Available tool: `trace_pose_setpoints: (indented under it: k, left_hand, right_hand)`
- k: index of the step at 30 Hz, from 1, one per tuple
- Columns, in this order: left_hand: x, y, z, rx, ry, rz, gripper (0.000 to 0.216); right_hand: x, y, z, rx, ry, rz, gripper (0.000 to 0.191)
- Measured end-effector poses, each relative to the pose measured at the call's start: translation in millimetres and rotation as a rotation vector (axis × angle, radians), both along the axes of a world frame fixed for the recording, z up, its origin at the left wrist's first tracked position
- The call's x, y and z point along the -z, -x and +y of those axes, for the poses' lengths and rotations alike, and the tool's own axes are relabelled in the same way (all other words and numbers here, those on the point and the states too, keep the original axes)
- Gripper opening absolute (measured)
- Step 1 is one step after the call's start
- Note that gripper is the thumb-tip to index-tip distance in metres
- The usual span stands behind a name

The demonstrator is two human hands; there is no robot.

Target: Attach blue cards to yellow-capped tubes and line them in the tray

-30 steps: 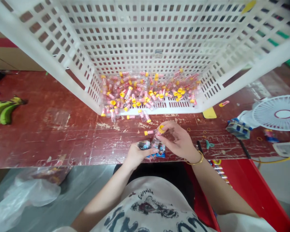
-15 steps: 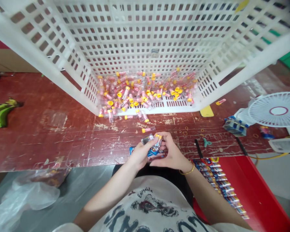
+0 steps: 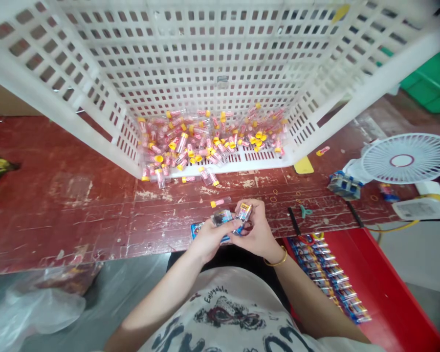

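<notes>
My left hand [image 3: 209,238] is closed around a small clear-and-dark packet [image 3: 222,217], its thumb reaching right to a second packet. That second small packet [image 3: 244,211], with yellow and blue print, is pinched in the closed fingers of my right hand [image 3: 255,231]. A blue printed piece [image 3: 195,229] sticks out left of my left hand; my fingers hide the rest of it. Just beyond my hands lies a clear tube with a yellow cap and pink contents [image 3: 220,202].
A white plastic basket [image 3: 190,73] lies on its side, holding many yellow-capped tubes [image 3: 181,142], some spilled in front. To the right are a fan [image 3: 407,159], a bundle of packets [image 3: 345,185] and a yellow card [image 3: 303,165]. Packet strips [image 3: 324,274] lie on a red surface [image 3: 385,288].
The yellow-and-blue packet has turned more face-up, and my right fingers have closed on it from below. The whole view has shifted slightly, moving the basket and fan left.
</notes>
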State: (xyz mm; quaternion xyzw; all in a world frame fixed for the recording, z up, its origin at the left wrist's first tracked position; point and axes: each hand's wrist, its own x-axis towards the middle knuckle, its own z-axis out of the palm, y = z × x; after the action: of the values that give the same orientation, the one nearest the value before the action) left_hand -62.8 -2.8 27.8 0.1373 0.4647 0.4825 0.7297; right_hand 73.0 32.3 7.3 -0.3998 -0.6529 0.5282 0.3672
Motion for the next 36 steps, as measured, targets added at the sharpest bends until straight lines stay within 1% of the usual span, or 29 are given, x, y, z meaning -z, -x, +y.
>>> trace_pose_setpoints:
  k: [5, 8, 10, 11, 12, 14, 15, 16, 21, 23, 26, 30, 34, 36]
  left_hand:
    - [0.6, -1.9, -1.2, -0.025, -0.016, 0.003, 0.030]
    - [0.7, -1.7, -1.8, -0.027, -0.019, 0.005, 0.029]
    - [0.5, -1.3, -1.9, -0.031, -0.015, 0.025, 0.030]
    - [0.3, -0.9, -2.1, -0.029, -0.010, 0.041, 0.030]
    - [0.1, -0.6, -2.3, -0.021, -0.004, 0.062, 0.031]
    - [0.1, 0.4, -3.3, 0.003, 0.008, 0.110, 0.031]
    - [0.4, 1.1, -4.2, 0.017, 0.011, 0.130, 0.031]
    - [1.0, 1.9, -5.4, 0.029, 0.012, 0.144, 0.030]
    - [8.0, 7.7, -12.3, 0.078, 0.011, 0.136, 0.034]
    - [10.8, 8.2, -12.6, 0.074, 0.011, 0.148, 0.033]
    - [13.8, 4.8, -9.6, 0.052, 0.028, 0.192, 0.034]
    - [16.2, -1.6, -6.4, 0.031, 0.039, 0.213, 0.032]
    - [17.6, -3.9, -7.3, 0.000, 0.028, 0.194, 0.027]
    - [18.7, -4.5, -7.3, -0.025, 0.020, 0.215, 0.031]
  right_hand:
    - [3.0, 1.6, -3.1, 0.014, -0.017, 0.009, 0.062]
    - [1.4, 0.3, -2.0, 0.033, -0.014, 0.027, 0.063]
    - [-2.2, -3.4, 2.2, -0.029, 0.028, 0.078, 0.065]
    - [-4.4, -6.0, 5.3, -0.082, 0.070, 0.118, 0.061]
    - [-6.5, -8.9, 8.9, -0.125, 0.122, 0.160, 0.053]
    - [-9.4, -14.0, 16.4, -0.147, 0.220, 0.212, 0.030]
    - [-10.1, -15.9, 19.6, -0.121, 0.253, 0.219, 0.023]
    - [-10.2, -17.1, 22.4, -0.076, 0.270, 0.214, 0.020]
    - [-8.1, -18.5, 28.6, 0.154, 0.230, 0.248, 0.022]
    - [-8.7, -18.7, 28.0, 0.157, 0.218, 0.246, 0.022]
    - [-11.3, -18.7, 23.6, 0.107, 0.185, 0.217, 0.020]
    - [-14.1, -19.7, 16.8, 0.114, 0.126, 0.214, 0.019]
    - [-13.0, -22.6, 16.2, 0.142, 0.161, 0.260, 0.021]
    - [-11.4, -23.6, 17.3, 0.133, 0.193, 0.280, 0.021]
